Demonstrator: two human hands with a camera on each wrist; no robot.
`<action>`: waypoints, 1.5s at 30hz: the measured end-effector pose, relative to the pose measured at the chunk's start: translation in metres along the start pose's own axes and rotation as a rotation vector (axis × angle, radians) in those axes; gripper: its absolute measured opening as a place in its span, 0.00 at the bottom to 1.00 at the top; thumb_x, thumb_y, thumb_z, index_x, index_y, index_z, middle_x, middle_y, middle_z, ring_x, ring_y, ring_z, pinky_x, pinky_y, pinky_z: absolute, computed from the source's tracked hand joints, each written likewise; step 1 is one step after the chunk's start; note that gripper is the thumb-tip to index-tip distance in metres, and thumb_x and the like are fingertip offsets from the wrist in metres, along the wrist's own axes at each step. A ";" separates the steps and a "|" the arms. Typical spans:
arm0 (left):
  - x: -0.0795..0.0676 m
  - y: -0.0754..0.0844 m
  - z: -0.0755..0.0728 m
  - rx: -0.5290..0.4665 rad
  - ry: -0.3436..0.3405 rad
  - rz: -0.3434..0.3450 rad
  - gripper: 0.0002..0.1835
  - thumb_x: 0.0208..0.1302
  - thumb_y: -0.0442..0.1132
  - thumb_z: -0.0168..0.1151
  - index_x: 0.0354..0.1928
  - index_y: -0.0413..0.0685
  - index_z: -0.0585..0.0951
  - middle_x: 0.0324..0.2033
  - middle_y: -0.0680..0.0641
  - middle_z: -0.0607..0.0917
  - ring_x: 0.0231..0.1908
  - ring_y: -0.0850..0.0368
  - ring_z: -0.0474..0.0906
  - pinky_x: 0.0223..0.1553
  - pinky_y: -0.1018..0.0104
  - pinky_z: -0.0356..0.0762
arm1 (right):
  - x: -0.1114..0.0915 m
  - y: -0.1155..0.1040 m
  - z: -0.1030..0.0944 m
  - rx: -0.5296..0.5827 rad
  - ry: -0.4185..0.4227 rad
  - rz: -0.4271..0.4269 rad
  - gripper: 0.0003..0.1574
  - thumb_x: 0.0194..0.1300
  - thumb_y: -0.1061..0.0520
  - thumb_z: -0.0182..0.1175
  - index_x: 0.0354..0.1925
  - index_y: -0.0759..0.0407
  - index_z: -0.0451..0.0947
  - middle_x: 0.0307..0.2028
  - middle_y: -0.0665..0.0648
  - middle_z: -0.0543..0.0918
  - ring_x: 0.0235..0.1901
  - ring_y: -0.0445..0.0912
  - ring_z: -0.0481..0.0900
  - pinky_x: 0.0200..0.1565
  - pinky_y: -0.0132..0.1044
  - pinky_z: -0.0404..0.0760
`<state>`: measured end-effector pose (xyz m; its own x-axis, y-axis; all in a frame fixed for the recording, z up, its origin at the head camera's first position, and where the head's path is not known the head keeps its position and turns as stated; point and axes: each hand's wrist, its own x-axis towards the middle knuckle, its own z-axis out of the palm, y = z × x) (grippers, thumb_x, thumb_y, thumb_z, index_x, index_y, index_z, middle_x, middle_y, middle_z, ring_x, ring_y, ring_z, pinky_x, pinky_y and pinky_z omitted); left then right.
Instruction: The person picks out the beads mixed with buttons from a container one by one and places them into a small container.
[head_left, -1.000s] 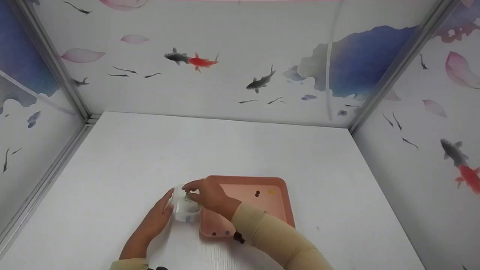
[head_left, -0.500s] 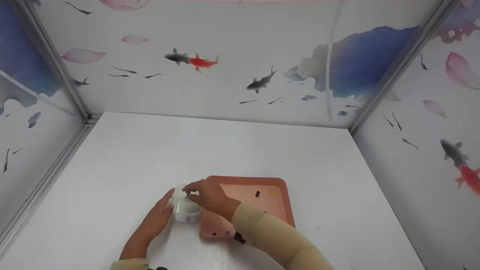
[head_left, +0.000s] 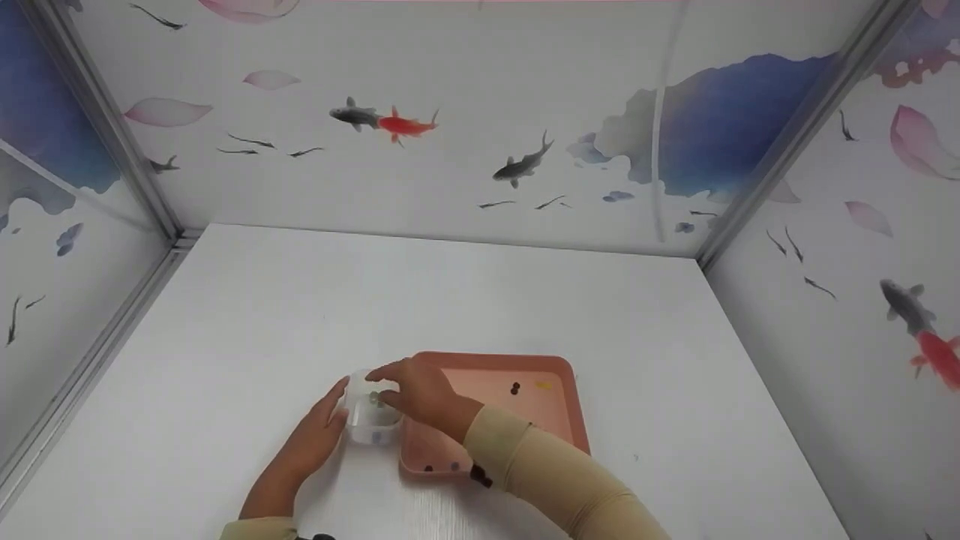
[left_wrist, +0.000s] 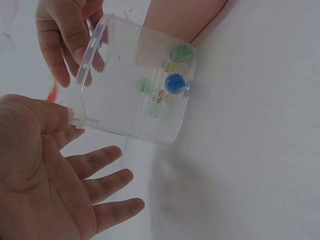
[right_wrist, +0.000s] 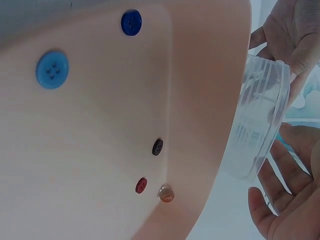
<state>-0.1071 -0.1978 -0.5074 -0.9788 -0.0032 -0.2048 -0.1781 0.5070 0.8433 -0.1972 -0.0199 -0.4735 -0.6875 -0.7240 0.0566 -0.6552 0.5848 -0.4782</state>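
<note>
A clear plastic container stands against the left side of a pink tray. My left hand rests at the container's outer side, its thumb on the rim and its fingers spread out straight. Over the container's mouth is my right hand, thumb and index finger apart with nothing between them. Several glass marbles lie on the container's bottom in the left wrist view, among them a blue marble and a green marble.
In the tray lie a light blue button, a dark blue button, a black button, a red button and an orange-streaked clear marble. A small yellow piece sits near its far right corner. Printed walls enclose the white table.
My right thumb and index finger have parted, letting go of a greenish marble they pinched over the container. My left hand, the container and the tray have stayed where they were.
</note>
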 end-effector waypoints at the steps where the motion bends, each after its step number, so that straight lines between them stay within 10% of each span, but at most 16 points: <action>1: 0.000 0.000 0.000 -0.001 -0.001 -0.002 0.29 0.77 0.40 0.39 0.76 0.43 0.49 0.73 0.32 0.52 0.72 0.32 0.44 0.68 0.35 0.44 | 0.000 0.000 0.000 0.002 0.003 0.000 0.22 0.64 0.58 0.64 0.57 0.50 0.80 0.54 0.47 0.82 0.58 0.39 0.76 0.58 0.33 0.75; 45: -0.002 0.004 0.001 0.028 0.014 -0.024 0.29 0.77 0.40 0.40 0.76 0.44 0.50 0.73 0.35 0.52 0.72 0.34 0.45 0.68 0.38 0.44 | -0.010 0.011 -0.015 -0.051 0.015 0.054 0.45 0.59 0.44 0.69 0.71 0.43 0.63 0.72 0.48 0.61 0.70 0.46 0.61 0.63 0.42 0.71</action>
<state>-0.1061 -0.1951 -0.5046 -0.9757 -0.0277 -0.2174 -0.1986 0.5307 0.8240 -0.2023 -0.0013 -0.4662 -0.7265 -0.6857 0.0454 -0.6320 0.6408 -0.4359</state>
